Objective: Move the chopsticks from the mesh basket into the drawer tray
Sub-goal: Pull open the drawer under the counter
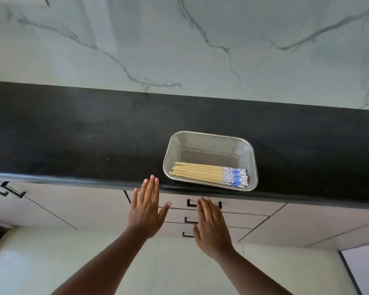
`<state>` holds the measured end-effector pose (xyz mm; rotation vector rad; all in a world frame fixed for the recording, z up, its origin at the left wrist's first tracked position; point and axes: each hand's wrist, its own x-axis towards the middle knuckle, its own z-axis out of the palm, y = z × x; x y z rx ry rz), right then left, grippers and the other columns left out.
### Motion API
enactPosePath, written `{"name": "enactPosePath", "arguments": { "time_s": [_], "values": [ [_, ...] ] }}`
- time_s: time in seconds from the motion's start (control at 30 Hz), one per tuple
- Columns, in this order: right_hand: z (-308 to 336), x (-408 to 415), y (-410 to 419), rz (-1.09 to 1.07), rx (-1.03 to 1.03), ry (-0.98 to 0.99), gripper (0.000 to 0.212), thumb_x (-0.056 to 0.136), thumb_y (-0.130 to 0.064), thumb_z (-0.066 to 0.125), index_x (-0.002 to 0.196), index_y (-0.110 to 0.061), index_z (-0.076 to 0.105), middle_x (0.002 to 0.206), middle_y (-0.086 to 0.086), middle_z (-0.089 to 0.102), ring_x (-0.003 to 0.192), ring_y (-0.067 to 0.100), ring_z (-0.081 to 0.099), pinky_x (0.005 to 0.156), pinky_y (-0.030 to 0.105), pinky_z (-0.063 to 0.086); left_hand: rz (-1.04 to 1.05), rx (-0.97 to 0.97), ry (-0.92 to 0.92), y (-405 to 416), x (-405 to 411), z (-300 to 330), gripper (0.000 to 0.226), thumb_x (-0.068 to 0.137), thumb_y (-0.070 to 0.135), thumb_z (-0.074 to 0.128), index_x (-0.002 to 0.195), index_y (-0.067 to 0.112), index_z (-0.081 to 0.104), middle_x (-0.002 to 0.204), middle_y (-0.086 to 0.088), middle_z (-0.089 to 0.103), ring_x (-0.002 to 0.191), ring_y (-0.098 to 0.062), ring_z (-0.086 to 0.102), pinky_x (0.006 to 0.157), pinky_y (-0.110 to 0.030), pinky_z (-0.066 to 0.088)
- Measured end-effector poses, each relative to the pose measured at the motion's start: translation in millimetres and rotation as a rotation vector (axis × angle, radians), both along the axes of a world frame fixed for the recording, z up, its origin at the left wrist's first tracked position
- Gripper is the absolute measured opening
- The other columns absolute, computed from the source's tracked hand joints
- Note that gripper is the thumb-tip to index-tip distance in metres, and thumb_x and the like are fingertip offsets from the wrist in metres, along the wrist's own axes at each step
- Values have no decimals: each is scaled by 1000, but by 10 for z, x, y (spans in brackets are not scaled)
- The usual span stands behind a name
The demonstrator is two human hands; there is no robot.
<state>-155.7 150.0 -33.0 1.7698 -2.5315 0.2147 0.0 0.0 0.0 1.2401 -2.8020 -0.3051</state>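
Low in the frame, the left hand [146, 211] and right hand [211, 228] hover flat, each grip open and empty, before closed drawers [232, 219]. Beyond, right of centre on the black table [94, 135], the chopsticks [209, 174] lie in the mesh basket [211, 138] near the edge; a careless grab could tip it off. No writing is readable.

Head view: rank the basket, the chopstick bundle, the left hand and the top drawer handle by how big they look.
1. Basket.
2. Chopsticks, lying inside the basket, or left hand: they look alike, and the hand is nearer the camera, so I won't rank them.
3. Drawer handle, smallest, though the right hand hides part of it.
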Motion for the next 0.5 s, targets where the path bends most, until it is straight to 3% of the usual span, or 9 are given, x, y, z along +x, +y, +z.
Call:
{"name": "enactPosePath", "arguments": {
  "time_s": [0.07, 0.23, 0.37, 0.5],
  "values": [
    [-50, -91, -79, -46, 44, -24, 63, 81, -35, 59, 136, -6, 49, 140, 12, 53, 128, 30, 50, 109, 46, 38, 6, -14, -20, -13, -5, -15, 84, 86, 68, -3, 150, 15, -11, 159, -6, -15, 145, -25, -15, 116, -40, -8],
    [-279, -266, -331, -116, 245, -159, 45, 91, -30, 40, 130, -9, 48, 127, 8, 53, 116, 25, 49, 100, 34, 41, -23, -38, -80, -104, -57, -97, 79, 90, 67, 0, 149, 18, -19, 158, -2, -20, 144, -21, -20, 117, -40, -9],
    [-396, -407, -523, -133, 304, -170, 38, 91, -24, 42, 126, -9, 50, 126, 7, 54, 118, 26, 49, 103, 34, 39, -53, -22, -68, -142, -82, -161, 79, 91, 67, 4, 150, 17, -13, 157, -1, -17, 146, -21, -15, 116, -39, -9],
    [-466, -533, -662, -157, 417, -195, 28, 91, -12, 42, 113, -10, 58, 119, 8, 62, 112, 28, 55, 94, 34, 44, -52, -18, -53, -174, -82, -219, 79, 90, 68, 3, 150, 18, -13, 157, 1, -18, 146, -21, -15, 115, -39, -11]
  ]
}}
